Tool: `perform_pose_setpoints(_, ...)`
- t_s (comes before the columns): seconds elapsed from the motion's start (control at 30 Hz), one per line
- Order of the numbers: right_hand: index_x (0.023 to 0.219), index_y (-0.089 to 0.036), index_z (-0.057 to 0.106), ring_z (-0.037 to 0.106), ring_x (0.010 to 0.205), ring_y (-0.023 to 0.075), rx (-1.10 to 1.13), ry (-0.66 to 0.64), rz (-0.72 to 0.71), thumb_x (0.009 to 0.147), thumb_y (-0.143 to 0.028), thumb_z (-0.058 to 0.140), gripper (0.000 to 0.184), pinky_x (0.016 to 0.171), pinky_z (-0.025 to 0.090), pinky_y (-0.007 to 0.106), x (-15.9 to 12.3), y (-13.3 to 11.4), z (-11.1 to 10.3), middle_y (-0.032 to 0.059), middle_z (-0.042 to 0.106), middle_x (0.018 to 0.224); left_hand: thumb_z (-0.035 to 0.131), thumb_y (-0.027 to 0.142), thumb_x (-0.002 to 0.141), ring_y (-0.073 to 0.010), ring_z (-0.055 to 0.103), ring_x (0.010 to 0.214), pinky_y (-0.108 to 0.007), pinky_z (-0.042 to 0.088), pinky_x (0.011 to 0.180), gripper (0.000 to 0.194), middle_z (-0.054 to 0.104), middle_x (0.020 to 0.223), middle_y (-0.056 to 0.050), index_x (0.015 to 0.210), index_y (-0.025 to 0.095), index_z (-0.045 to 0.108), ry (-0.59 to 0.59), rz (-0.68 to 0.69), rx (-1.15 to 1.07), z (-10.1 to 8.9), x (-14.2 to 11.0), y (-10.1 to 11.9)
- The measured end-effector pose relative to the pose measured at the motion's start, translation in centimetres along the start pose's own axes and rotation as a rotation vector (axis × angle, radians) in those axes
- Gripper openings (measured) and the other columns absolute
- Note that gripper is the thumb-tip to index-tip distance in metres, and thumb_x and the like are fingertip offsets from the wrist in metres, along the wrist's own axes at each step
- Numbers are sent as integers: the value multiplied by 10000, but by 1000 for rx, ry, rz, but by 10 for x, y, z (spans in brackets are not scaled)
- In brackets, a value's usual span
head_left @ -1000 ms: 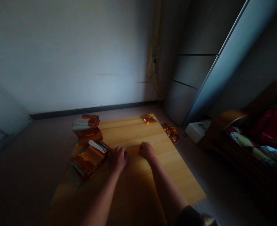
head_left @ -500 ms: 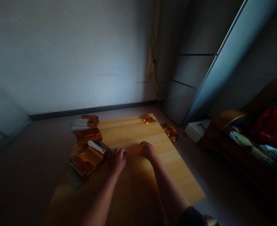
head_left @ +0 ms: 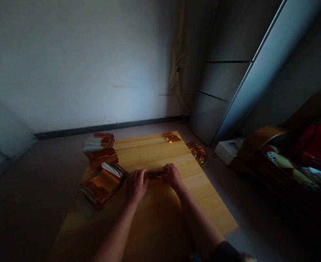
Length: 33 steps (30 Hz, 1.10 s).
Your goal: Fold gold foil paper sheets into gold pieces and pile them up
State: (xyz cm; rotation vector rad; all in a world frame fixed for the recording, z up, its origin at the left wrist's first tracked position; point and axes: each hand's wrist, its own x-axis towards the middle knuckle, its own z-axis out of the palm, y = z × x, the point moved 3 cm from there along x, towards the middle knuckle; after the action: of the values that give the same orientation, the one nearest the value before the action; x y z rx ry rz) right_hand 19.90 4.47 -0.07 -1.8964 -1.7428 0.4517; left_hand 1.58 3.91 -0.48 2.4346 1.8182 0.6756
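Between my hands a narrow strip of shiny copper-coloured foil paper [head_left: 154,175] stretches level above the wooden table [head_left: 201,189]. My left hand [head_left: 136,182] is closed on its left end, and my right hand [head_left: 172,175] grips the right end. Just left of my left hand lies a thick stack of copper foil paper [head_left: 104,185] with white edges showing. Behind that stack is a second pile of foil and white sheets [head_left: 101,145], partly curled. A small folded copper foil piece [head_left: 172,137] sits near the table's far right corner.
On the floor beyond the table's right edge lies a heap of crumpled copper foil [head_left: 197,153]. A white box [head_left: 227,151] stands by the tall grey fridge [head_left: 212,109]. To the right is a wooden armchair [head_left: 266,134] bearing a red bundle and cloths. A pale wall [head_left: 108,72] rises behind.
The foil strip between my hands has turned from a wider, lighter face to a narrower, darker one. Both hands have rotated slightly while staying nearly in place.
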Motion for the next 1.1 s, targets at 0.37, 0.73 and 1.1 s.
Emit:
perform_pose_setpoints(0.37,759,-180,636,564,756,129,128,14,-109,682,-25,508,216,688,430,198,-9,0,-1,25,582,837,501,167,809,-221,525,1001,-346,370,915,237,623,1028,-58,1025,239,568,22,46,-63,-8,-3,4)
perform_pose_setpoints(0.73,1099,-191,607,507,979,175,24,79,-274,724,-44,537,408,823,407,256,-19,-5,-7,68,564,1095,493,194,826,-201,537,879,-337,383,825,131,627,867,-45,796,228,616,32,121,8,-7,-4,4)
perform_pose_setpoints(1.1,898,-274,707,451,974,202,-183,162,-446,828,-228,625,118,789,346,303,-31,7,-6,47,570,1136,547,119,746,-211,551,866,-346,410,767,127,680,918,-32,756,214,630,105,243,-55,3,-6,1)
